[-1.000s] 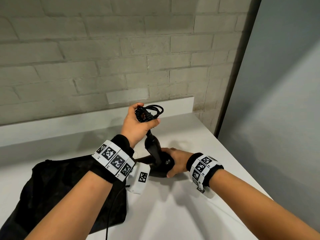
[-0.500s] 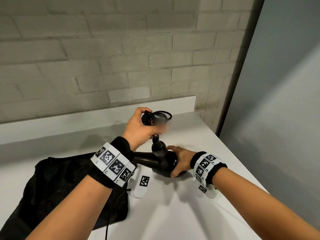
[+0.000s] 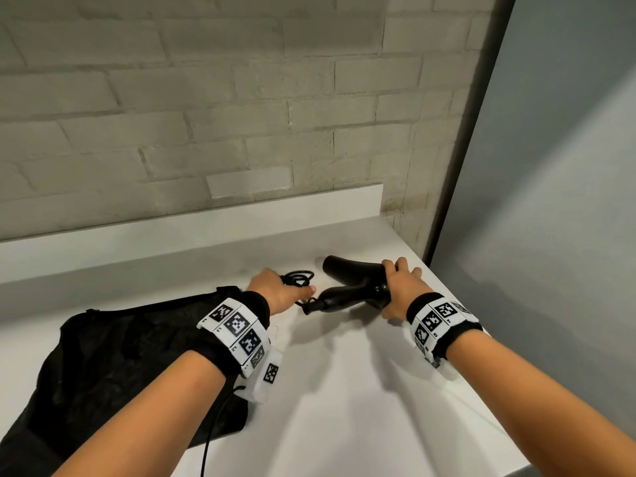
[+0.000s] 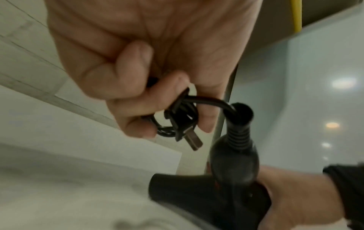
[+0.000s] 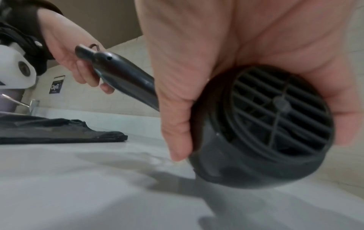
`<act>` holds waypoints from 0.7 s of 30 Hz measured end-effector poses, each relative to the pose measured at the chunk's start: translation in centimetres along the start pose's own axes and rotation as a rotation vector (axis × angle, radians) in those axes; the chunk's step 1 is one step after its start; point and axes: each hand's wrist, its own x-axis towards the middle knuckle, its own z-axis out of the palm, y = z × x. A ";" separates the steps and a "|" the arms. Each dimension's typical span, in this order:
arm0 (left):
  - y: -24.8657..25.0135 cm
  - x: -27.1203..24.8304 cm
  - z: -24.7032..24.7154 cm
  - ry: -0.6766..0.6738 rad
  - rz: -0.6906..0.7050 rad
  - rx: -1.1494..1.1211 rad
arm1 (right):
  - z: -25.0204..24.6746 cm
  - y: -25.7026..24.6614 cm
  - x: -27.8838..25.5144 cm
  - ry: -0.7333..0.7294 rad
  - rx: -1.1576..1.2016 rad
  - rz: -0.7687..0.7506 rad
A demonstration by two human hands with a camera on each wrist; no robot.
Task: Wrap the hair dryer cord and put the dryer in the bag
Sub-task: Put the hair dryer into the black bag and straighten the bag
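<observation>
A black hair dryer point(image 3: 347, 282) lies low over the white counter, nozzle pointing to the back left and handle toward my left hand. My right hand point(image 3: 399, 287) grips its rear body; the wrist view shows the vent grille point(image 5: 275, 112) between thumb and fingers. My left hand point(image 3: 280, 290) holds the coiled black cord point(image 3: 299, 277) at the handle's end. Up close, its fingers curl round the cord bundle and plug point(image 4: 183, 123), beside the ribbed strain relief point(image 4: 237, 137). The black bag point(image 3: 113, 366) lies flat at the left.
A low white backsplash point(image 3: 192, 228) runs along the brick wall point(image 3: 192, 98) behind. A grey panel point(image 3: 550, 201) closes the right side, and the counter's right edge point(image 3: 481, 359) slants toward me. A thin black cable point(image 3: 213, 428) hangs from my left wrist.
Both hands have lowered the dryer toward the counter and turned it, so the handle lies nearly level instead of standing up. The left hand keeps the coil, now lower.
</observation>
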 end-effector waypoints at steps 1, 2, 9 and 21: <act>-0.1 0.1 0.5 -0.043 -0.026 0.085 | 0.0 0.3 0.0 0.013 -0.031 0.011; -0.1 0.2 1.1 -0.081 -0.042 0.148 | 0.1 0.5 0.0 0.025 -0.063 0.019; 0.2 1.2 3.9 -0.282 -0.077 0.416 | 0.9 1.3 -0.4 0.059 -0.204 0.049; -0.1 1.5 5.8 -0.330 0.033 0.606 | 2.5 1.9 -1.7 0.157 -0.304 0.062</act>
